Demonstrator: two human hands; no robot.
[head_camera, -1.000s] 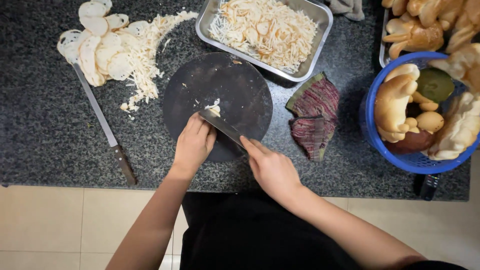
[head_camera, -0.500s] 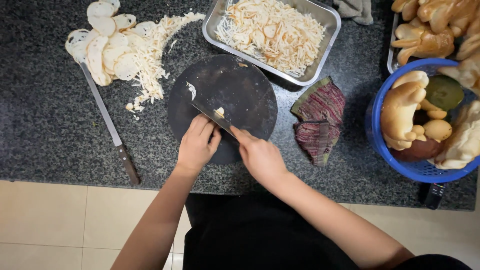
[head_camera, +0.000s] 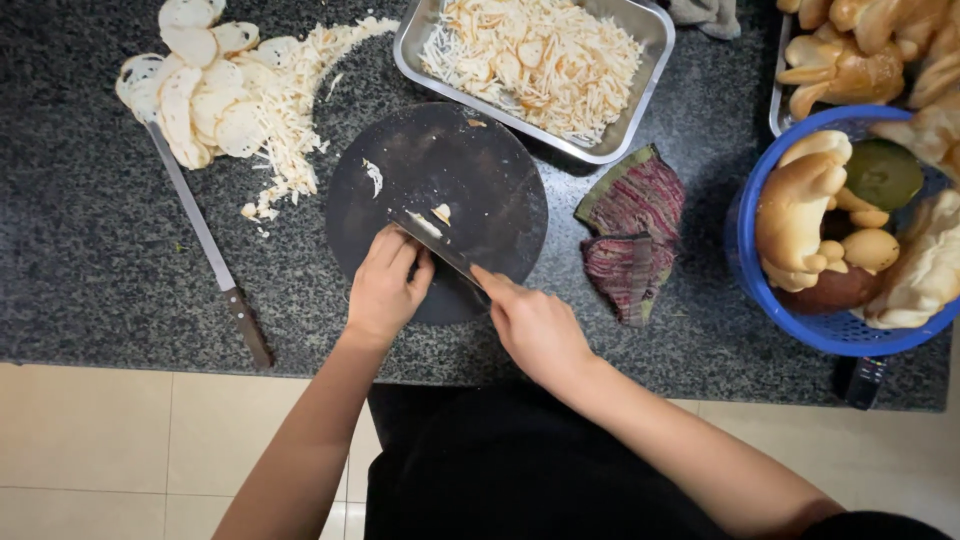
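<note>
Left hand (head_camera: 385, 290): curled, fingertips pressed down on the near edge of the board beside the blade; whether a small piece is pinned under them cannot be told.
Right hand (head_camera: 535, 325): closed around the handle of the knife (head_camera: 440, 250), forefinger laid along the spine.
Knife: blade laid slantwise across the near part of the board, between the two hands, edge down; a pale sliver is stuck to its flat. It is judged stiff, thin and sharp, best taken by the handle only, with fingers kept off the edge.
Board (head_camera: 440, 205): round, dark, flat on the surface; a few pale scraps (head_camera: 372, 177) are left on it. It is judged heavy enough to sit firm under pressure.
Scraps: judged light, soft and moist, likely to cling to blade and fingers.
Second knife (head_camera: 205, 245): long, with a wooden handle, laid on the surface left of the board, untouched.
Cloth (head_camera: 630, 235): striped, folded, just right of the board.
Basket (head_camera: 800, 320): blue, at the right edge, filled with large pale mushrooms.
Slices (head_camera: 195, 85): round white pieces heaped far left, with shreds (head_camera: 290, 130) spread beside them.
Tray (head_camera: 540, 65): metal, beyond the board, filled with pale shredded pieces.
Surface (head_camera: 90, 240): dark speckled stone.
</note>
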